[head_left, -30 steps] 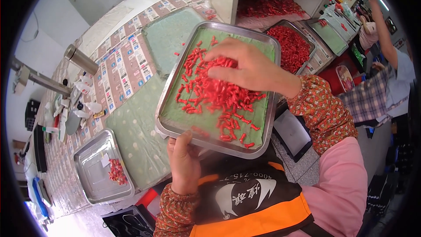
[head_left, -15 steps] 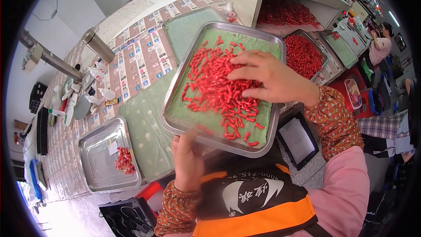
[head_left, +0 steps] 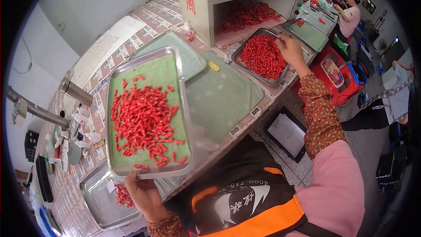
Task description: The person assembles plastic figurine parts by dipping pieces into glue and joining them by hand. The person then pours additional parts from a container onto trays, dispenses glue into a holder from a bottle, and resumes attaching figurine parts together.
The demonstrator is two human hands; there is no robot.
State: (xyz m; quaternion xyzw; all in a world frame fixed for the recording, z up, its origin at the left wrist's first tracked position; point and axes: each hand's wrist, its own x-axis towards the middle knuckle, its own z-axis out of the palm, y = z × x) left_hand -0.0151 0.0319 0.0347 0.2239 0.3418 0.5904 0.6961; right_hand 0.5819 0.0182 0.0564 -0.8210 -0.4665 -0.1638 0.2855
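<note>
The steel tray (head_left: 147,114), green-lined and scattered with small red pieces (head_left: 144,123), is hanging over the table with its long axis running away from the person. The left hand (head_left: 142,193) is pinching its near rim, carrying it alone. The right hand (head_left: 290,49) is lying well apart, far right, fingers curled on the rim of a second tray (head_left: 258,57) heaped with red pieces.
</note>
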